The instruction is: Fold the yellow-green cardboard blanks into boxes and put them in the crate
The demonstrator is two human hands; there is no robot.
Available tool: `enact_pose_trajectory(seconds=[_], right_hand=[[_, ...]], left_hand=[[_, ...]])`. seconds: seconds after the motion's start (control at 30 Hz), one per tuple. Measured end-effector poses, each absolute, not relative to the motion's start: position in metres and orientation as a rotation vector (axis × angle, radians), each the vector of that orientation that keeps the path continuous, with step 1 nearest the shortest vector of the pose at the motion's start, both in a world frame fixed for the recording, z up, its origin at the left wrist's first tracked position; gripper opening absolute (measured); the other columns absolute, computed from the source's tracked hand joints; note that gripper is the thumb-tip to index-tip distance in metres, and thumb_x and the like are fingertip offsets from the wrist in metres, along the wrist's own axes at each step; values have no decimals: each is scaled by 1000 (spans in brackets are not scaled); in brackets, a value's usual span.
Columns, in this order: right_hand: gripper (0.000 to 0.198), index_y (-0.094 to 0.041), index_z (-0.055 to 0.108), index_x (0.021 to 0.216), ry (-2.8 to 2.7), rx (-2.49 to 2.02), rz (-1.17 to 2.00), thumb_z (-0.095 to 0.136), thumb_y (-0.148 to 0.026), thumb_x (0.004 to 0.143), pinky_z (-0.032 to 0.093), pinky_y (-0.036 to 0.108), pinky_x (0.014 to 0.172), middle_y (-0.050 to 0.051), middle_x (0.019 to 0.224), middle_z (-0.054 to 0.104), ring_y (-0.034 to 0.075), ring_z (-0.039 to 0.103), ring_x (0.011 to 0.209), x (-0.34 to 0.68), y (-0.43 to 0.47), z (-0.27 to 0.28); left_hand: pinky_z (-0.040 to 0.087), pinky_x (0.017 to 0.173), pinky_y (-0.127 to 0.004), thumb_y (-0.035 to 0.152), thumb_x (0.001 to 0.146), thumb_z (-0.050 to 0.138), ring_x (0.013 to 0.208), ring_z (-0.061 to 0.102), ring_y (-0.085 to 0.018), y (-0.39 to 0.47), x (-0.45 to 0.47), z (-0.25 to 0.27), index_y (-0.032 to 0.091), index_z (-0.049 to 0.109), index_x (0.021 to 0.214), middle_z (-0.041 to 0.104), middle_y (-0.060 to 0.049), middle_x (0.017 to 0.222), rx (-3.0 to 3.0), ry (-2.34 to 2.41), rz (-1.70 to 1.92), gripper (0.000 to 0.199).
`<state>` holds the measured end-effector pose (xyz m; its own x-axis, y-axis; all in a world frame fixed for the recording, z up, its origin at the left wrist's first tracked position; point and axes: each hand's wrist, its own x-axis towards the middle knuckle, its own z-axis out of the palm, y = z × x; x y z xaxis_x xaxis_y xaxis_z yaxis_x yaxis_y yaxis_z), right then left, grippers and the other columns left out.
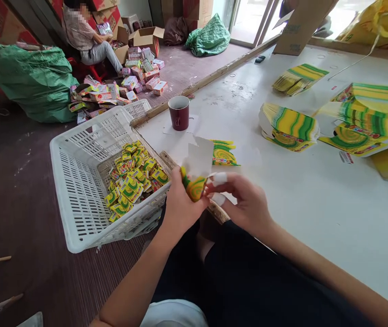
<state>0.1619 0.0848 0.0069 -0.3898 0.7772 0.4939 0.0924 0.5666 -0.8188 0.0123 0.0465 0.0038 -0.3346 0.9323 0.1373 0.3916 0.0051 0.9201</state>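
Observation:
My left hand [183,200] is closed around a small yellow-and-green cardboard box [196,189], held above the table's wooden edge. White inner card shows above the box; I cannot tell whether it belongs to it. At the box's right side, my right hand [248,200] pinches the edge between thumb and forefinger, both wrapped in white tape. Flat printed card pieces [224,154] lie on the table just beyond my hands. To the left stands a white plastic basket [74,209], with many folded yellow-and-green boxes [130,184] heaped inside.
A maroon mug [179,113] stands near the table edge. Stacks of printed card blanks [292,125] spread over the right side of the white table [316,218]. On the floor, a seated person [81,34] is beside piled small boxes [112,93] and a green sack [32,81].

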Motion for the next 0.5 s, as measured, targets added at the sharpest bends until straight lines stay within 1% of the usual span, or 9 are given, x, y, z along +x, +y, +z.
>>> enact_pose_trajectory(seconds=[0.03, 0.1, 0.17, 0.2, 0.27, 0.33, 0.4, 0.43, 0.5], right_hand=[[20, -25, 55, 103, -1725, -751, 1048, 68, -27, 87, 58, 27, 69, 0, 86, 67, 14, 69, 74, 162, 87, 10], [32, -25, 54, 97, -1548, -837, 1270, 75, -42, 79, 57, 27, 64, -2, 79, 64, 14, 66, 70, 164, 95, 21], [37, -22, 58, 87, -1481, -906, 1439, 74, -54, 76, 54, 26, 61, -2, 73, 62, 14, 62, 66, 167, 103, 29], [38, -21, 60, 80, -1448, -930, 1540, 72, -57, 76, 52, 26, 60, -1, 70, 61, 13, 60, 64, 168, 106, 32], [40, -20, 60, 70, -1320, -973, 1800, 70, -57, 76, 49, 26, 56, -1, 63, 58, 12, 55, 56, 168, 107, 30], [35, -19, 61, 68, -1139, -987, 2095, 71, -52, 74, 47, 26, 51, -3, 56, 54, 12, 50, 50, 164, 104, 22], [29, -20, 63, 69, -1004, -965, 2318, 75, -46, 69, 46, 25, 51, -3, 55, 53, 11, 48, 49, 159, 98, 11], [30, -20, 64, 70, -969, -939, 2379, 77, -46, 67, 45, 25, 51, -3, 57, 53, 11, 47, 50, 157, 96, 7], [39, -20, 65, 72, -939, -856, 2392, 80, -55, 64, 46, 23, 53, -3, 62, 56, 10, 49, 53, 157, 93, 1]], left_hand=[[51, 94, -40, 25, 67, 75, 108, 61, -26, 45, 11, 4, 20, 38, 125, 59, -9, 116, 1434, 1761, 1277, 70], [50, 97, -41, 26, 69, 75, 113, 60, -27, 42, 8, 3, 20, 35, 131, 57, -12, 125, 1580, 1719, 1202, 74], [50, 98, -41, 30, 71, 77, 116, 60, -28, 37, 7, 0, 21, 32, 135, 56, -13, 129, 1674, 1640, 1164, 78], [51, 97, -40, 33, 71, 78, 116, 60, -28, 34, 7, -3, 21, 31, 137, 57, -13, 128, 1692, 1604, 1164, 81], [52, 95, -39, 39, 72, 79, 115, 61, -27, 30, 8, -8, 22, 28, 140, 58, -12, 127, 1689, 1561, 1220, 86], [52, 96, -38, 42, 73, 78, 117, 61, -27, 28, 10, -11, 23, 26, 142, 57, -13, 129, 1678, 1541, 1314, 88], [52, 98, -39, 44, 73, 78, 120, 59, -27, 28, 11, -12, 23, 26, 142, 54, -14, 132, 1678, 1528, 1375, 89], [51, 99, -39, 45, 73, 78, 121, 58, -28, 29, 11, -12, 22, 26, 141, 53, -15, 133, 1674, 1522, 1396, 89], [51, 100, -40, 44, 73, 78, 122, 57, -28, 32, 10, -11, 23, 26, 141, 51, -15, 133, 1651, 1522, 1421, 88]])
